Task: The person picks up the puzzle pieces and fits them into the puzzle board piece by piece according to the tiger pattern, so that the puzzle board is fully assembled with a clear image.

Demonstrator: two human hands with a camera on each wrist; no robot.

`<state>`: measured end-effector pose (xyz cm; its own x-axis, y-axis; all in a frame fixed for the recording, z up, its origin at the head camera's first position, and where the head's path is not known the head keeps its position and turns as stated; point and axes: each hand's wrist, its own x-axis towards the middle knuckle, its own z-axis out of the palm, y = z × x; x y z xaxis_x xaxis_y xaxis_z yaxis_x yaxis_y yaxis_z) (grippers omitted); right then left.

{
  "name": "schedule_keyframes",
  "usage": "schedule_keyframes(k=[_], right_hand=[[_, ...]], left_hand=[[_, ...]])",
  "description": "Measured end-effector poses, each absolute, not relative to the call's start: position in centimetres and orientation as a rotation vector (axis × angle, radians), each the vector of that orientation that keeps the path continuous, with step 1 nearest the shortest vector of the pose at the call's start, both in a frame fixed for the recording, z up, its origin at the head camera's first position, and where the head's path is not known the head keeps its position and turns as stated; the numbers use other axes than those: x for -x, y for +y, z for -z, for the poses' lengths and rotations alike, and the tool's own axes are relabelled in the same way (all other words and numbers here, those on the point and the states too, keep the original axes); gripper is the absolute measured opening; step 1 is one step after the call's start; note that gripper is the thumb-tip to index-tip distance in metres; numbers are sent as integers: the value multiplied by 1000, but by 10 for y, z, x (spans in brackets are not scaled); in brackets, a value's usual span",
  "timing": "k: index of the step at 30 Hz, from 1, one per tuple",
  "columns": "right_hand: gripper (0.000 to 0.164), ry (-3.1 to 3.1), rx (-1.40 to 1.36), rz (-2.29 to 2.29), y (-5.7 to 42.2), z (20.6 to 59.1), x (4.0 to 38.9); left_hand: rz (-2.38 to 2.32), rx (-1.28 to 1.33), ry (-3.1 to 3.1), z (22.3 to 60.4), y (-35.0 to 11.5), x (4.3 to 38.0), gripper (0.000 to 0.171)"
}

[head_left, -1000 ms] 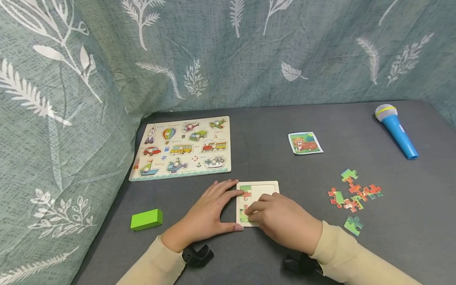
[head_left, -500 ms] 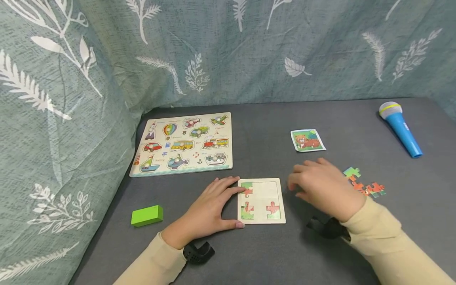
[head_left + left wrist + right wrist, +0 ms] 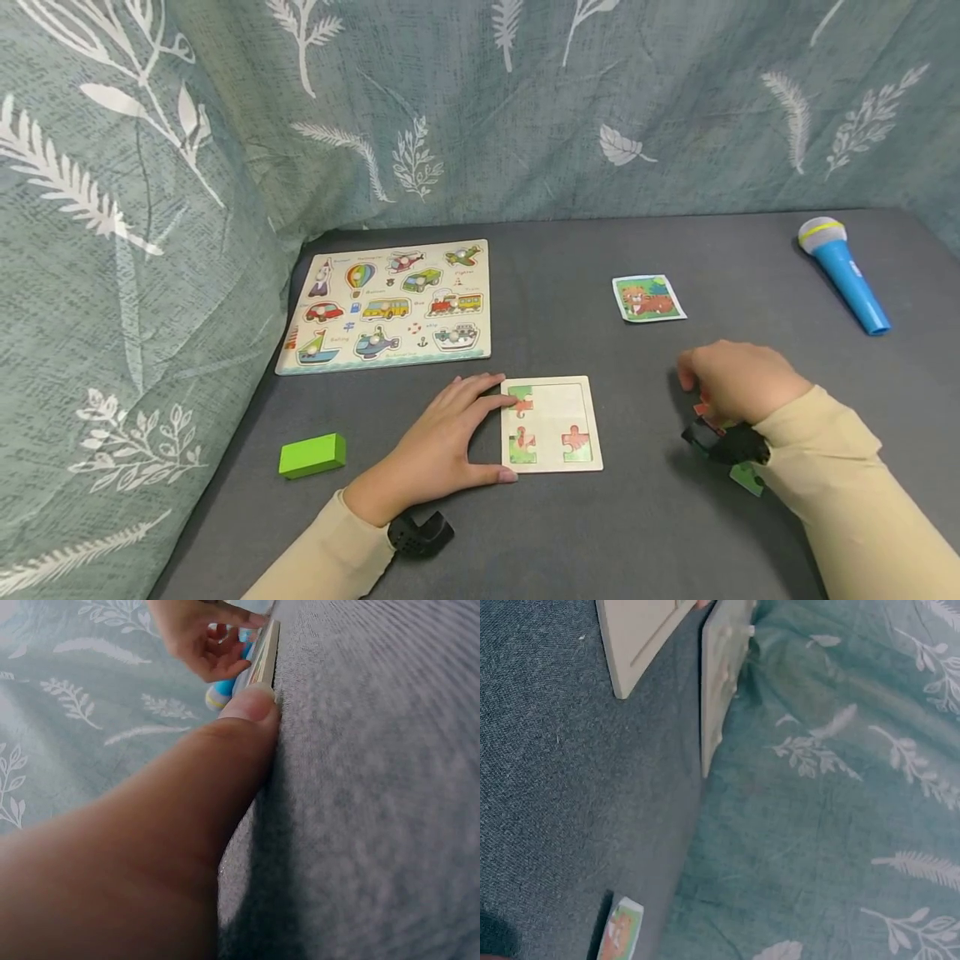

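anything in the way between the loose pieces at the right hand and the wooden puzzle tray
Nothing visible: bare tabletop lies between the right hand, at the loose puzzle pieces, and the wooden puzzle tray. The left hand rests on the tray's opposite edge, off that path.

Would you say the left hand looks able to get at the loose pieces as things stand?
Probably not easily: the left hand rests at the left edge of the board, the loose pieces lie off its right side, and the right hand is over them, likely in the way.
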<state>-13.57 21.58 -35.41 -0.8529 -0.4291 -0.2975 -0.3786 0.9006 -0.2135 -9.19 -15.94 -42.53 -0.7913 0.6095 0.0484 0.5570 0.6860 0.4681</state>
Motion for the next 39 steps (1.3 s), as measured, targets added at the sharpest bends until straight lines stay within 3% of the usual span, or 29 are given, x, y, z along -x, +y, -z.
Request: schedule_keyframes(k=[16,19,23,29,39], right_hand=[[26,2718,846,656,197,357,136],[21,2669,827,771,185,359,133],[30,2572,800,910,173,361,132],[14,2597,772,1082,160,370,133],[20,2482,697,1398,144,386,131]], left_hand=[[-704,-965,2791,425,-159,93,87],[-702,-964,2786,425,-159,92,87],[-704,-969,2788,425,-159,92,87],[-703,-975,2789,425,-159,92,87],[-706,-970,2781,425,-159,92,87]])
